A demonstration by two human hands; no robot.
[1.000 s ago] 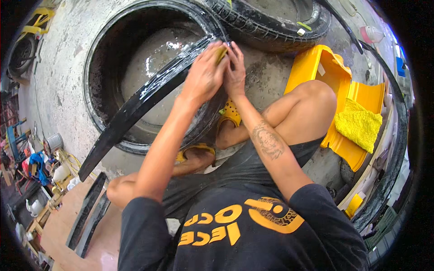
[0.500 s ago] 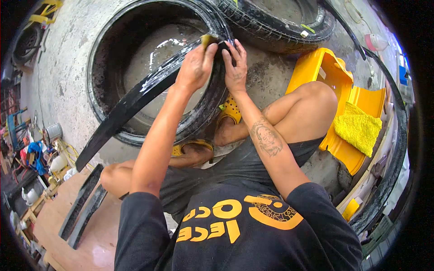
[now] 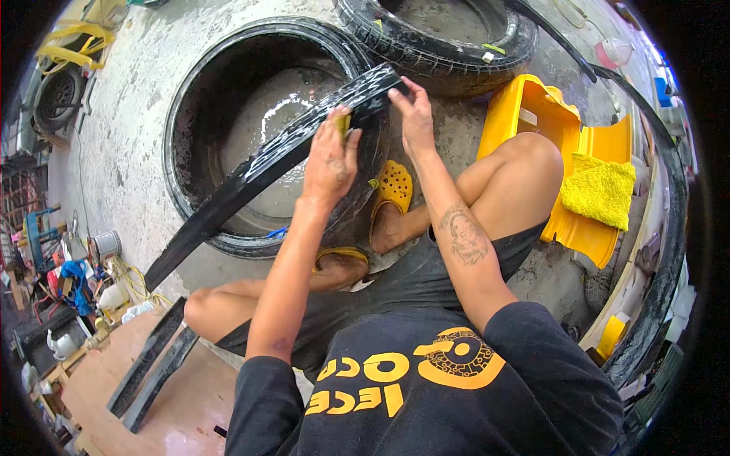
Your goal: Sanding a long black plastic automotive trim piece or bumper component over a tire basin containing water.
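Note:
A long, dark, curved trim strip (image 3: 251,171), streaked with white suds, lies slantwise across a tire (image 3: 176,171) on the floor. My left hand (image 3: 329,159) is closed around a small yellow sponge pad (image 3: 344,124) and presses it to the strip's near edge. At the strip's upper right end, my right hand (image 3: 414,118) pinches the corner between thumb and fingers. Parts of the sponge are hidden behind my left fingers.
A second tire (image 3: 433,49) lies beyond on the wet concrete. To my right are yellow plastic panels (image 3: 506,114) with a yellow cloth (image 3: 599,190) on them. Two dark trim pieces (image 3: 156,372) rest on a board (image 3: 84,380) at left. A long black strip (image 3: 677,197) curves along the right.
My left hand has slid the sponge down and away from the strip's end. The strip's upper end has turned to show more of its sudsy face, and my right hand has shifted rightward.

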